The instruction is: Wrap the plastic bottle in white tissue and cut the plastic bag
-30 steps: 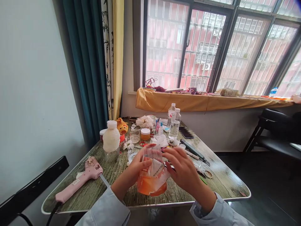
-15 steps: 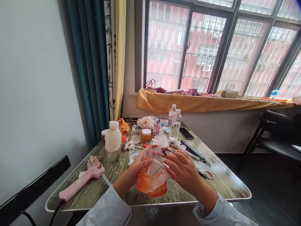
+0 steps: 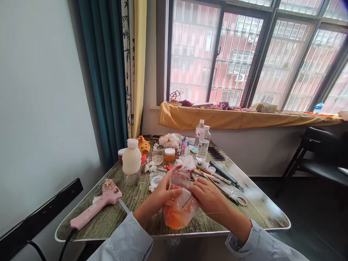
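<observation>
Above the table's front edge I hold a clear plastic bottle (image 3: 176,219) wrapped in a loose orange-and-white label (image 3: 187,199). Its upper end looks cut open, and its lower part is orange. My left hand (image 3: 165,192) is closed round its left side, thumb across the front and fingers behind. On the other side, my right hand (image 3: 208,195) is closed with bent fingers on the label's edge; the fingertips are partly hidden. A pink glue gun (image 3: 99,203) lies to the left, its glue stick near my left sleeve.
A white-coated bottle (image 3: 132,159) stands at the left, near a yellow knitted toy (image 3: 143,145). Behind my hands are an orange jar (image 3: 169,156), two water bottles (image 3: 202,145) and crumpled tissue (image 3: 186,162). Pens and a dark green cutter (image 3: 225,175) lie at the right, near a tape roll (image 3: 241,201).
The bottle has turned and tilted between my hands, its lower end shifting slightly left as the label's face moves right. My right hand has moved slightly left, with its fingers more bent.
</observation>
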{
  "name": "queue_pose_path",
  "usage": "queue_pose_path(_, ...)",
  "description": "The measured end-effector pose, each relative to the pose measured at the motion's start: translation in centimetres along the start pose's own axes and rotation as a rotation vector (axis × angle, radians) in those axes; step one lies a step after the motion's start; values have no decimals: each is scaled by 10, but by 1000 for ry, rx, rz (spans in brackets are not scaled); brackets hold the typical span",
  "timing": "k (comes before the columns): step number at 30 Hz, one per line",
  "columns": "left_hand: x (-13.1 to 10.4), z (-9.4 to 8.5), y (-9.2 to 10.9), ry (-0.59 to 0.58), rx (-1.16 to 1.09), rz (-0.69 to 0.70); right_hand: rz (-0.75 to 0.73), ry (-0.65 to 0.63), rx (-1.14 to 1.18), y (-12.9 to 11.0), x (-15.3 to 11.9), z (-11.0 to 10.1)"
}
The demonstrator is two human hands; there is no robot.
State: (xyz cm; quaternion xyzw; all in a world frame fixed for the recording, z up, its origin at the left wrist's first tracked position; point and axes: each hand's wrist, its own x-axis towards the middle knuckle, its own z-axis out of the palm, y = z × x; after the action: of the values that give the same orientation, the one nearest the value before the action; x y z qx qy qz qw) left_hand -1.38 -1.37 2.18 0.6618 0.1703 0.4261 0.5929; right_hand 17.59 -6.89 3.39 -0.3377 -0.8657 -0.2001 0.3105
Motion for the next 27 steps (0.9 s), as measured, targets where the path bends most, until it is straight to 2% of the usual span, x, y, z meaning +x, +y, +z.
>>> queue_pose_path(2, -1, 0, -1, -29, 30, 19, 95, -38, 74, 0, 0, 2)
queue_pose_path(7, -3, 4, 5, -59, 151, 89, 462, -190, 320, -3, 7, -5)
queue_pose_path(12, -2, 6, 5, -96, 162, 159, 700, -246, 483, -2, 17, -13)
queue_pose_path(17, -4, 7, 0, -114, 224, 195, 958, -303, 781, 0, 20, -8)
queue_pose_path(20, -4, 7, -3, -97, 226, 196, 1040, -246, 862, 1, 20, 0)
queue_pose_path(25, -3, 6, -3, -13, 242, 188, 1033, 37, 758, 1, 23, 9)
queue_pose_path(27, -3, 7, -2, 13, 278, 218, 1016, 110, 723, 0, 25, 11)
